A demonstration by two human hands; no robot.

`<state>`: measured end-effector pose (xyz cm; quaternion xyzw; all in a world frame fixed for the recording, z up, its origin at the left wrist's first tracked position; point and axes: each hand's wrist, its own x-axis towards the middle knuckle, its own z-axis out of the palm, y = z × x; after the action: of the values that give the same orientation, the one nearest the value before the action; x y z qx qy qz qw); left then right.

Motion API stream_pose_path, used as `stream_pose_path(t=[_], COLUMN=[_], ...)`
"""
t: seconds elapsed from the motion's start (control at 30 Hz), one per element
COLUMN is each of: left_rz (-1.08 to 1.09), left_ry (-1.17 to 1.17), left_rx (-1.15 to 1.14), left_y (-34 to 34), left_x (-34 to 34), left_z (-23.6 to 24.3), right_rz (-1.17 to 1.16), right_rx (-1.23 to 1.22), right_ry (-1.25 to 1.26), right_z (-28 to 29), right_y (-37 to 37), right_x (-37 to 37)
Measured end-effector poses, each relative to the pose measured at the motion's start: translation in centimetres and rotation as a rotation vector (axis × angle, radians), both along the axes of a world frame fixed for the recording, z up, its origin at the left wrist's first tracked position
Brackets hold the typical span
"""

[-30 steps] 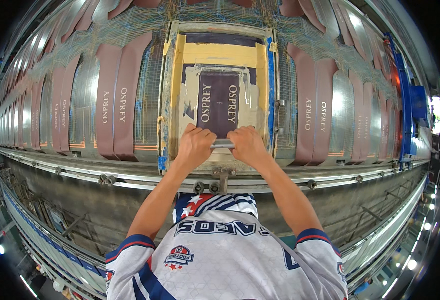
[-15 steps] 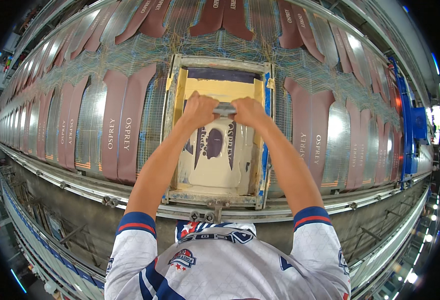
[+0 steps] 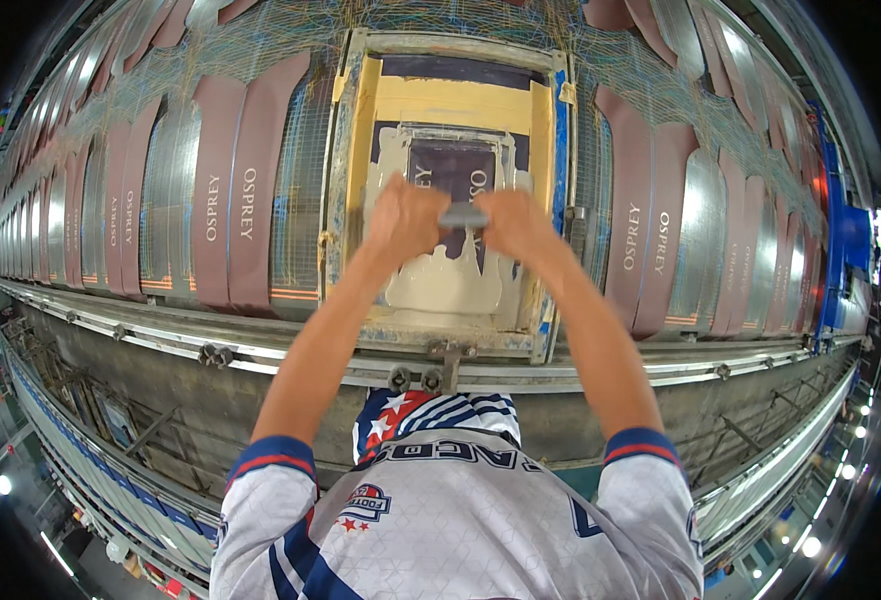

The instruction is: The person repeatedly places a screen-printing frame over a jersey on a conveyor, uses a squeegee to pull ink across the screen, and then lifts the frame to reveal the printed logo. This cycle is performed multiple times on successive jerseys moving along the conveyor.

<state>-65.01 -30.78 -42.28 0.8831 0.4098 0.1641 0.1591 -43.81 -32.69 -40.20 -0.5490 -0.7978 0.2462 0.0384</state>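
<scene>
Frame: wood-edged print frame on the long desk, in front of the body; yellow tape lines its inner far end, blue tape its R side.
In frame: pale beige ink, pooled thick at near end, ragged edge; smears round the dark window w/ pale lettering.
Handle: grey handle, crosswise over the window, approx. mid-frame.
L hand: left hand, knuckles up, fingers curled round handle's L end; slightly blurred.
R hand: right hand, same grip on R end — fingertips hidden under both.
Arms: both reach fwd, roughly symmetrical, elbows slightly bent.
Panels: brown panels in pairs, L & R of frame, lettered.
Vs 0.5 s ago: handle + hands nearer the body within frame; far part of window now wiped dark — ink then lay over much of it.
</scene>
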Motion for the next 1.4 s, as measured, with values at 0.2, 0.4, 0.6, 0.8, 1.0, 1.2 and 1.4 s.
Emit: stream_pose_path(t=[0.2,0.4,0.6,0.8,1.0,1.2,1.4], left_rz=[0.036,0.053,0.086,0.120,0.097,0.065,0.002], left_ry=[-0.052,0.013,-0.011,-0.098,0.038,0.000,0.054], left_rx=[0.035,0.024,0.045,-0.023,0.032,0.175,0.176], left_y=[-11.3,-12.0,-13.0,-13.0,-9.1,-6.8,-11.0], left_x=[-2.1,-1.4,-3.1,-7.2,-22.5,-37.8,-42.3], left_z=[1.0,1.2,0.8,4.6,2.8,3.7,3.7], right_rz=[-0.028,-0.934,-0.939,-1.015,-0.866,-0.929,-0.980], right_rx=[-0.038,0.516,0.364,0.306,0.464,0.437,0.364], right_ry=[0.148,0.144,0.251,0.374,0.565,0.538,0.473], right_z=[1.8,-6.2,-8.3,1.3,-3.8,-4.9,-5.8], right_y=[-9.7,-4.6,-4.2,-3.3,-0.9,1.7,2.2], right_x=[-0.5,12.6,12.1,5.6,-9.7,-24.6,-26.0])
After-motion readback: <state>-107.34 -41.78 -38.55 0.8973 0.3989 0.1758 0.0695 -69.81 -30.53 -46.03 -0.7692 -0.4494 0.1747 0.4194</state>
